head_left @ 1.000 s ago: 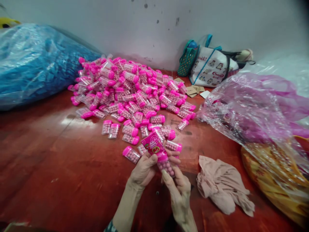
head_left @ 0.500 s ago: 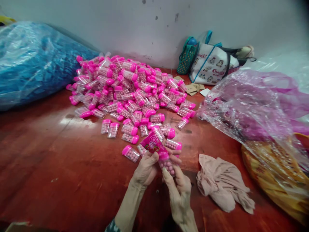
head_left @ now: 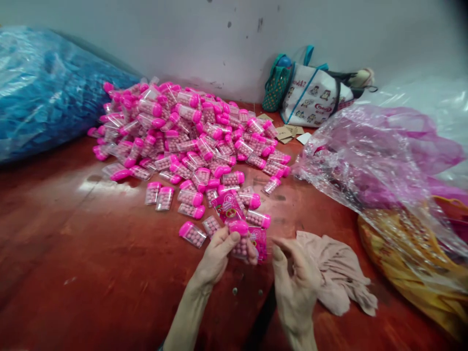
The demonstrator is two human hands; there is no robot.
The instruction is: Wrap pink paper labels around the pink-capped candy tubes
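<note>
We judge the step in hand to be the handling of one container against its printed strips. In the left hand (head_left: pixel 217 256) we grasp a pink-capped container (head_left: pixel 240 243), cap pointing away from us, with the thumb on the near side and the fingers wrapped around the far side. A printed pink strip (head_left: pixel 259 242) shows just beside the container, and a second printed piece (head_left: pixel 229 205) shows beyond its cap; we cannot tell whether either is attached to it. The right hand (head_left: pixel 297 282) is released: its fingers are loosely bent, apart from the container, and we see nothing between them. In our judgement, the next move calls for a steady left grip and a thumb-and-finger pinch by the right hand. The work surface (head_left: pixel 91 253) is red-brown, worn and scuffed, with a glossy reflection at left. Beyond the hands, a heap of similar containers (head_left: pixel 204 146) stands near a pale, spotted wall (head_left: pixel 175 39). A blue plastic sack (head_left: pixel 54 92) flanks it at left. At right we note a white printed bag (head_left: pixel 310 95), flat cardboard pieces (head_left: pixel 287 132), crumpled clear-and-pink plastic (head_left: pixel 387 151), a yellow bag (head_left: pixel 402 263) and, near the right hand, a beige cloth (head_left: pixel 340 273).
</note>
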